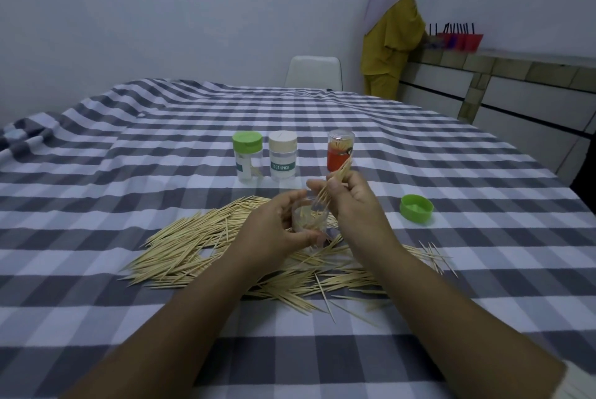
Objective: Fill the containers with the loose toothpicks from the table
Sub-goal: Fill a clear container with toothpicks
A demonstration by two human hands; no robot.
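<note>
My left hand [274,227] grips a small clear open container [308,216] just above the table. My right hand [350,197] pinches a bundle of toothpicks [335,182], whose lower tips point into the container's mouth. A wide heap of loose toothpicks [193,247] lies on the checked cloth under and around both hands. Behind stand three closed containers: one with a green lid [247,157], one with a cream lid and a "TOOTHPICK" label [283,155], and a red one with a clear cap [340,150].
A loose green lid [416,208] lies upside down to the right of my hands. The table [129,147] wears a grey and white checked cloth. A white chair [313,72] stands at the far edge. A person [392,40] stands at a counter at the back right.
</note>
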